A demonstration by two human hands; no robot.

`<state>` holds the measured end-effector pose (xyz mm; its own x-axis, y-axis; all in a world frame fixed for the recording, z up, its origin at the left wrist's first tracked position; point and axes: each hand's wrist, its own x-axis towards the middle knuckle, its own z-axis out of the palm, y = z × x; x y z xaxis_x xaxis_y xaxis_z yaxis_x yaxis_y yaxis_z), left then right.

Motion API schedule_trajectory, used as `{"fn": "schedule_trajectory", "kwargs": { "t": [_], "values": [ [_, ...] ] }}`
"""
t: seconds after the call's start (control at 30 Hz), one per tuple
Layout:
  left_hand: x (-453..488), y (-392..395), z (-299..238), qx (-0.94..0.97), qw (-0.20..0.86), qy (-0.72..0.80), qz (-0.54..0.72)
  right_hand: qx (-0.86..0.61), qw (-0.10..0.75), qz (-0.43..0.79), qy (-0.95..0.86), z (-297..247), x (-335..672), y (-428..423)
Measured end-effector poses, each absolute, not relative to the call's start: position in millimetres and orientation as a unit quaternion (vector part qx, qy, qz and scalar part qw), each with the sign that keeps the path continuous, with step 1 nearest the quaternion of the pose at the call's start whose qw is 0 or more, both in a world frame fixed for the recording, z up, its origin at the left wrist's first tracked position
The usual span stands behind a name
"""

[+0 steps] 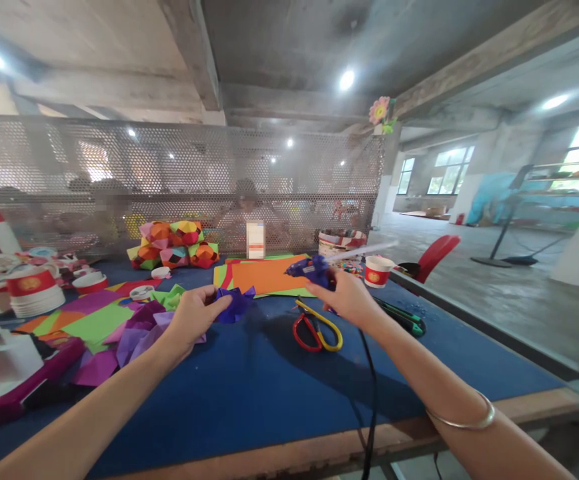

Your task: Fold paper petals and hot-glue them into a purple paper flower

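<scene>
Between the thumb and fingers of my left hand point(197, 317) is a folded piece of dark purple paper point(237, 305), held above the blue table. My right hand point(347, 297) grips a blue hot glue gun point(308, 268), its nozzle pointing left toward the paper. A clear glue stick point(359, 252) sticks out of the gun's back, and a black cord point(372, 393) hangs from it. The gun's nozzle and the purple paper are apart. Scissors point(317, 328) with a red and a yellow handle lie on the table below, between my hands.
Orange and green paper sheets point(269, 276) lie ahead. Folded multicolour paper balls point(174, 245) are piled behind. Loose purple folded paper point(139, 333) and a power strip point(29, 380) are at left. Paper cups point(32, 290) stand left, another cup point(377, 272) right. A green-handled tool point(404, 317) lies near my right wrist.
</scene>
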<state>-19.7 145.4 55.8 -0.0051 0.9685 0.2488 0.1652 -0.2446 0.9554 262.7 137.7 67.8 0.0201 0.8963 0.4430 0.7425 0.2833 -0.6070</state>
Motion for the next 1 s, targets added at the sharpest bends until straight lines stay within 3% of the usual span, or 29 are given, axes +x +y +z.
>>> {"fn": "schedule_trajectory", "kwargs": {
  "t": [0.33,0.47,0.63,0.73,0.83,0.93,1.0],
  "values": [
    [-23,150,50,0.637,0.333,0.493,0.490,-0.772,0.201,0.052,-0.602,73,348,125],
    [-22,149,50,0.644,0.328,0.497,0.481,-0.784,0.113,0.094,-0.603,70,355,122],
    [-21,149,49,0.645,0.329,0.499,0.477,-0.788,0.036,0.031,-0.614,68,352,116],
    [-20,148,49,0.646,0.336,0.495,0.474,-0.794,0.067,-0.033,-0.604,68,352,114],
    [-18,146,50,0.649,0.334,0.500,0.465,-0.771,0.177,-0.078,-0.607,74,342,115],
    [-15,141,50,0.656,0.337,0.505,0.449,-0.657,0.307,-0.029,-0.688,85,312,120],
    [-13,138,51,0.662,0.351,0.498,0.436,-0.565,0.347,0.044,-0.747,91,283,126]
  ]
}}
